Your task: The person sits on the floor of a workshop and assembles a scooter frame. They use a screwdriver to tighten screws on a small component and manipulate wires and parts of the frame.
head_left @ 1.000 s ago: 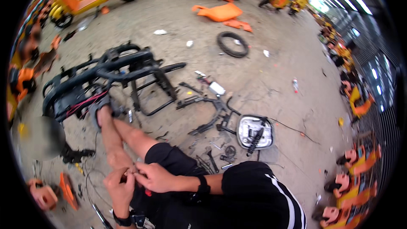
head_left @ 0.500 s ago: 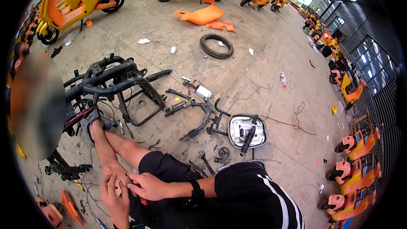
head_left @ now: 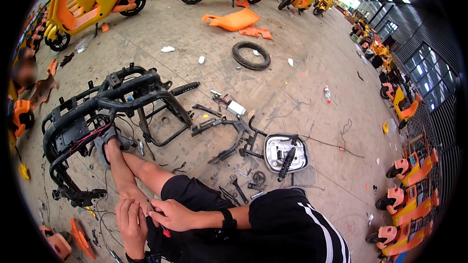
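Both of my hands meet above my lap at the lower left. My left hand (head_left: 130,225) is closed, its bent fingertips close to those of the other hand. My right hand (head_left: 171,215) is pinched, and a small dark bit shows at its fingertips, too small to name. A little red thing (head_left: 166,232) lies below it against my dark clothes. Beyond my hands, a black scooter frame (head_left: 105,100) rests on the floor, with thin red wires (head_left: 100,130) near my shoe (head_left: 103,148).
Right of my legs lie a wrench (head_left: 239,188), a sprocket (head_left: 259,177), black brackets (head_left: 229,131), a white controller box (head_left: 236,107) and a shock absorber (head_left: 286,163) on a white tray-like part (head_left: 302,151). Farther off are a tyre (head_left: 251,56), orange panels (head_left: 234,19) and parked yellow scooters (head_left: 95,9).
The fingers of my left hand have drawn closer together, while my right hand stays nearly in place. A large blurred shape at the left is gone, uncovering the scooter frame. The view has shifted slightly.
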Action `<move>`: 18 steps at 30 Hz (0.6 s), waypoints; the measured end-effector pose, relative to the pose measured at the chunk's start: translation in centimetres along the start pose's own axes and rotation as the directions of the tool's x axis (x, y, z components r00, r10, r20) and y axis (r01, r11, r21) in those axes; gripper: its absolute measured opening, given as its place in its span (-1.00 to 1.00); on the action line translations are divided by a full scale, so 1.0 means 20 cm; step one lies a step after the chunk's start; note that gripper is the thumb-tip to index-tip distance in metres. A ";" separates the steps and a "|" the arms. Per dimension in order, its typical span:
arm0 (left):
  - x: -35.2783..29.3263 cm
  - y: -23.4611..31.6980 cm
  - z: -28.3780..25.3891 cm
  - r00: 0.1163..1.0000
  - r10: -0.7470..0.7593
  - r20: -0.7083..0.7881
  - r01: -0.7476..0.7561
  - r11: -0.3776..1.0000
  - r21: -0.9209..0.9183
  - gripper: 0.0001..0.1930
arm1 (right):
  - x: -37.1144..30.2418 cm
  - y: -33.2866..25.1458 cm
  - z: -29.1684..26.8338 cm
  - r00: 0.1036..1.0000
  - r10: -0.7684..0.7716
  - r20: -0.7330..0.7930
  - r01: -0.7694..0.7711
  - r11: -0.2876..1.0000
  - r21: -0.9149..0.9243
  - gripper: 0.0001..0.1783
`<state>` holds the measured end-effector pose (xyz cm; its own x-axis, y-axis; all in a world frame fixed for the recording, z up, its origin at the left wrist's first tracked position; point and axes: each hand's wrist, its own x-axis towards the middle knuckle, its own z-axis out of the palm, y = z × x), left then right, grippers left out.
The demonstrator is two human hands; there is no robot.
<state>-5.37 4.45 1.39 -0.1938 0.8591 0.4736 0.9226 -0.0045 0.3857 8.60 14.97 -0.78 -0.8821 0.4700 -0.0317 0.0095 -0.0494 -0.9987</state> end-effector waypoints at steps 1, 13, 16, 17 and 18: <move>0.00 0.00 0.00 1.000 -0.002 -0.007 0.002 1.000 -0.001 -0.77 | 0.00 -0.01 0.00 1.000 -0.004 -0.006 0.004 1.000 -0.003 -0.86; -0.03 -0.05 0.06 0.992 0.037 -0.120 -0.041 0.999 -0.027 -0.75 | -0.01 -0.02 0.00 1.000 0.005 -0.008 -0.005 1.000 0.021 -0.87; -0.02 -0.07 0.05 0.992 0.051 -0.118 -0.060 0.995 -0.076 -0.74 | -0.01 -0.03 0.01 1.000 0.010 -0.003 -0.010 1.000 0.025 -0.86; -0.02 -0.07 0.04 0.993 0.049 -0.110 -0.059 0.994 -0.088 -0.74 | -0.01 -0.03 0.01 1.000 0.009 0.000 -0.009 1.000 0.024 -0.86; -0.01 -0.06 0.03 0.994 0.048 -0.102 -0.058 0.993 -0.100 -0.74 | -0.01 -0.02 0.01 1.000 0.006 -0.002 -0.006 1.000 0.020 -0.86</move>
<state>-6.21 4.63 0.39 -0.1826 0.8015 0.5694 0.8945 -0.1049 0.4346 8.67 14.79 -0.32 -0.8808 0.4719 -0.0375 0.0050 -0.0701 -0.9975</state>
